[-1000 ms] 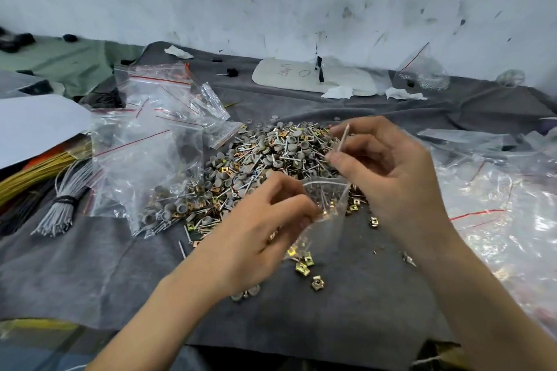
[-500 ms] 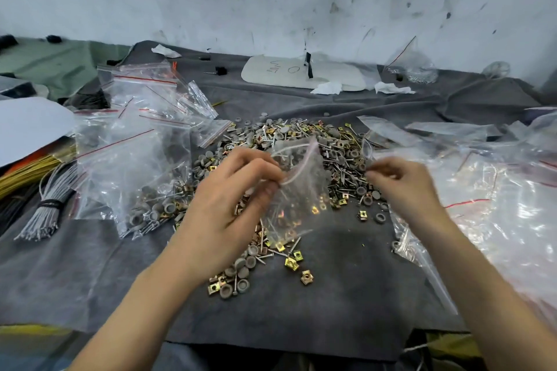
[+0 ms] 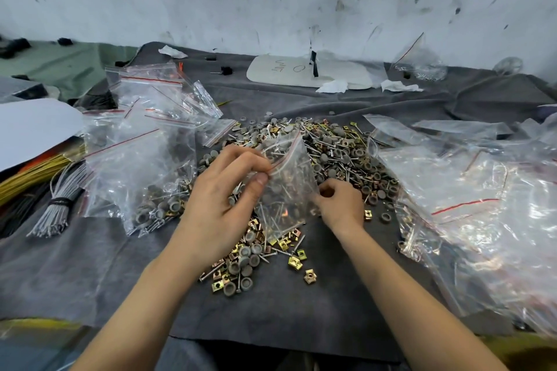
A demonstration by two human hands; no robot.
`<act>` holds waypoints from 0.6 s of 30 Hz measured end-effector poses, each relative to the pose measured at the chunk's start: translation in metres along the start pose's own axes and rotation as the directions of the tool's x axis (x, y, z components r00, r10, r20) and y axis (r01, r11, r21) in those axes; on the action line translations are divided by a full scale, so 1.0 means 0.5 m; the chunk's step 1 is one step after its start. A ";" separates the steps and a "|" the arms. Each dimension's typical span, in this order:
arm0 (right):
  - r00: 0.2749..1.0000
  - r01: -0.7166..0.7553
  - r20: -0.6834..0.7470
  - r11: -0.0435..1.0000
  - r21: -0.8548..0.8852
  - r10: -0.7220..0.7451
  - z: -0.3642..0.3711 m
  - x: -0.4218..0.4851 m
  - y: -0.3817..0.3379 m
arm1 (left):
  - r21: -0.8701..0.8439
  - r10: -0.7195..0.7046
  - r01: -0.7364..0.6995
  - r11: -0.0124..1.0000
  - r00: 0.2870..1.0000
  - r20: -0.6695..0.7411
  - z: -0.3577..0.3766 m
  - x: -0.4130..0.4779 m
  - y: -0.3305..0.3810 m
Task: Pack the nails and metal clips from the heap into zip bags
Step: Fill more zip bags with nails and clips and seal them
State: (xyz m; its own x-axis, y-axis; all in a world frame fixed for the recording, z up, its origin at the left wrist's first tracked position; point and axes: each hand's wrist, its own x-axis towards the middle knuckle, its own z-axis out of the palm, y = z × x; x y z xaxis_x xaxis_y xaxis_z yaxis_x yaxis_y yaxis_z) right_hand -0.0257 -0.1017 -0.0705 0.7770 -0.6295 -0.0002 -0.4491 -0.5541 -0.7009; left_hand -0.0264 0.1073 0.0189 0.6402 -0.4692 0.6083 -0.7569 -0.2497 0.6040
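A heap of nails, grey caps and brass-coloured metal clips (image 3: 340, 153) covers the middle of the dark grey cloth (image 3: 90, 265). My left hand (image 3: 223, 205) pinches the red-striped mouth of a small clear zip bag (image 3: 286, 190), which hangs over the near part of the heap with a few nails inside. My right hand (image 3: 340, 205) is at the bag's lower right side, down on the heap with its fingers curled; what they hold is hidden. More clips and caps (image 3: 250, 262) lie spread below the bag.
Filled and empty zip bags (image 3: 141, 159) are piled at the left, a large pile of clear bags (image 3: 482, 205) at the right. Wire bundles (image 3: 54, 208) and white paper (image 3: 33, 126) lie far left. A white board (image 3: 301, 72) rests by the wall.
My right hand has dropped from holding a nail at the bag's mouth down to the heap beside the bag. The left hand lifted the bag and still holds it.
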 end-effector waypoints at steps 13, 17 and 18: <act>0.904 0.394 -0.159 0.631 0.668 -0.396 -0.204 -0.089 -0.134 | 0.005 0.031 -0.033 0.999 0.984 0.173 0.026 0.006 0.021; 0.841 0.482 -0.127 0.622 0.618 -0.525 -0.211 -0.125 -0.153 | 0.022 0.074 -0.080 0.997 0.977 0.202 0.034 0.014 0.031; 0.837 0.486 -0.108 0.636 0.599 -0.537 -0.208 -0.129 -0.152 | 0.023 0.078 -0.085 0.996 0.975 0.207 0.035 0.014 0.032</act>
State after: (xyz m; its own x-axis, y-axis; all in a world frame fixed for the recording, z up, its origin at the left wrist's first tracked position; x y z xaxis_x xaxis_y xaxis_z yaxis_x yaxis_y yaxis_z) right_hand -0.0878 -0.0757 0.0571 0.8437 -0.2877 0.4532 0.3560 -0.3321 -0.8735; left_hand -0.0364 0.0851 0.0240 0.5378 -0.6525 0.5339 -0.8113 -0.2283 0.5381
